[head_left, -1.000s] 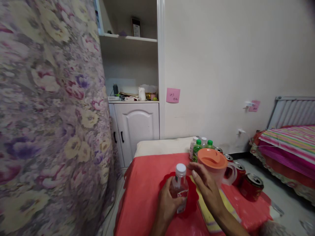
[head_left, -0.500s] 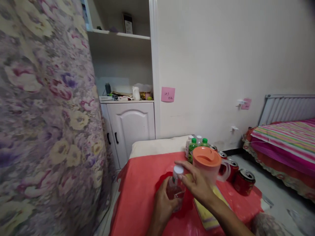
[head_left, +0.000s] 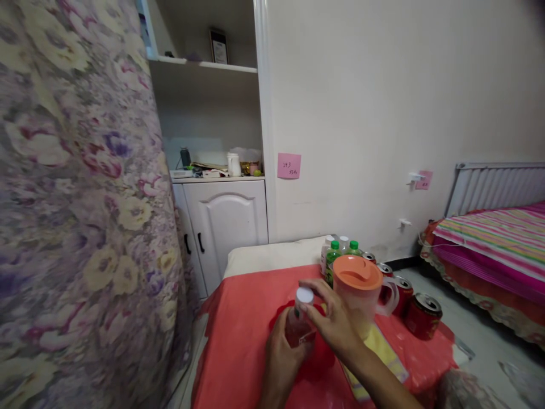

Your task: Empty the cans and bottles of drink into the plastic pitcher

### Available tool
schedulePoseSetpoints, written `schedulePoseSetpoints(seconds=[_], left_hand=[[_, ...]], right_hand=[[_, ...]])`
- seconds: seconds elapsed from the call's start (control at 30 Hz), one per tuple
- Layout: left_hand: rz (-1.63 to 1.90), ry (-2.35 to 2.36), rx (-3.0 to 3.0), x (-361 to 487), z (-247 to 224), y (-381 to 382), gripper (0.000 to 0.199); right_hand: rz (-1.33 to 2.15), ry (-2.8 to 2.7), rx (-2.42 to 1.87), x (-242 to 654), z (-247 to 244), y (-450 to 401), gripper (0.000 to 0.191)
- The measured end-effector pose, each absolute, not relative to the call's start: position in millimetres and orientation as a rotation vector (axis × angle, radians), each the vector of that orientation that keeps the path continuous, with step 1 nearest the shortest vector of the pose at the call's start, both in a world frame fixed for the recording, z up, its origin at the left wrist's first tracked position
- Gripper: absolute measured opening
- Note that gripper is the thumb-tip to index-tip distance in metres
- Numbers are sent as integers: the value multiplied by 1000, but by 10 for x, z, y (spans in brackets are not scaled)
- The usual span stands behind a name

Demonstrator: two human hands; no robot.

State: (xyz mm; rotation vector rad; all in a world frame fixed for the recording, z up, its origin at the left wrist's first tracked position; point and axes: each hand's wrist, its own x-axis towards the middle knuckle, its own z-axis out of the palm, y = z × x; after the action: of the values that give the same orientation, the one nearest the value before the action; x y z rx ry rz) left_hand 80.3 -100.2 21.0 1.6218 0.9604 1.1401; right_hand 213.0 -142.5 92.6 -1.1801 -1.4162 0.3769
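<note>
A pale wall fills most of the background, and a floral curtain hangs down the whole left side. At the far right is a bed with striped and magenta covers and a grey railed headboard. Between curtain and wall stands a white cupboard with open shelves above its doors. In front, a red cloth covers much of a low table, with a cream covering showing along its far edge. A folded yellow cloth lies on the red one, partly hidden by the right forearm. Just beyond that hand stands a clear pitcher with an orange lid. The left hand is curled around the body of a clear bottle, which is upright above a red dish; whether its base touches the dish is hidden. The right hand pinches the bottle's top between thumb and forefinger. Two green-capped bottles stand behind the pitcher, and four dark red cans form a row to its right. A pink note is stuck to the wall. Smallest is the white cap, seated on the held bottle, between the right hand's fingers
</note>
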Motion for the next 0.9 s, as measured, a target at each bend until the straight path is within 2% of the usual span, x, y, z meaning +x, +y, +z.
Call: schedulePoseSetpoints(seconds=[0.07,0.2,0.47,0.7,0.9], left_hand=[[1138,942,1622,803,215,-1004,61],[1134,955,1647,807,250,-1020,59],[1141,996,1619,815,248,-1027,58],[1129,1003,1613,772,159,-922,64],[1062,1010,1606,787,150,-886,73]], right_hand=[[414,-1427,-1190,2134,962,-1437,36],[432,-1422,-1187,2128,959,-1431,28],[392,-1333,-1209,2041,848,-1318,29],[465,-1278,-1229,2029,841,-1364,67],[459,-1277,-1230,2051,901,-1438,51]])
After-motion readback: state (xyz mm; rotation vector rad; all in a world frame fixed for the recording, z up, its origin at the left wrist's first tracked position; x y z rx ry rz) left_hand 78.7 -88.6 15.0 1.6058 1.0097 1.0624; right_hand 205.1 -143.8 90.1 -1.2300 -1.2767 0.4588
